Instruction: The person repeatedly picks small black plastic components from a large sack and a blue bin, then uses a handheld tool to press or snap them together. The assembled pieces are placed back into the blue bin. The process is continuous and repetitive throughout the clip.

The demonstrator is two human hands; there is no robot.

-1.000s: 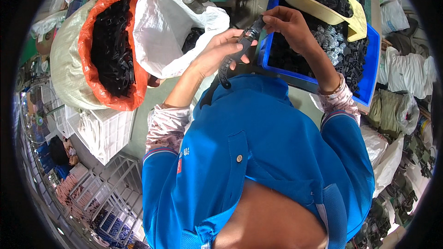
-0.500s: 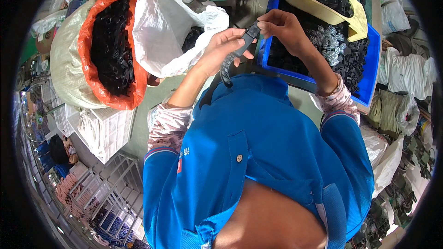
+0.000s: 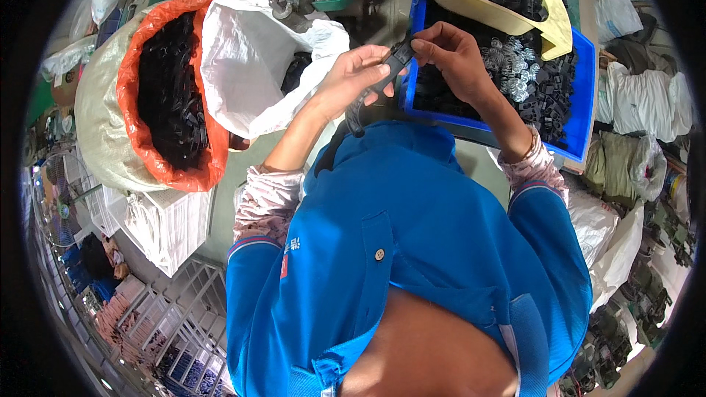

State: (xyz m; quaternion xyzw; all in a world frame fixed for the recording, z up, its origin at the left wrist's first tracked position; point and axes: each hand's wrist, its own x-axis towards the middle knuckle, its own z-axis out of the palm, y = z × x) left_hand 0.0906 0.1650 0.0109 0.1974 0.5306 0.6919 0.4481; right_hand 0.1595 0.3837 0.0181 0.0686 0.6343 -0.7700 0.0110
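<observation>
In my left hand [image 3: 358,79] is a black curved plastic handle [image 3: 397,61], slanting up to the right, with its hooked lower end hanging below my fingers. My left thumb lies along the front of it. The thumb and forefinger of my right hand [image 3: 454,55] are pinched together at the handle's upper end. Whether a small separate piece sits between those fingertips is too small to tell. Just right of my hands stands a blue bin [image 3: 586,103] with small black plastic parts [image 3: 548,95] and a heap of metal springs [image 3: 515,66].
A yellow scoop-shaped tray [image 3: 471,16] of black parts rests on the bin. At left are an orange-lined sack [image 3: 218,143] full of black pieces and an open white sack [image 3: 239,66]. Below them stands a white plastic crate [image 3: 176,220]. A green container [image 3: 334,4] holds small metal pieces.
The whole view has shifted slightly, moving the sacks and bin in the picture. Both hands keep their hold, and the handle has turned a little, showing a darker face.
</observation>
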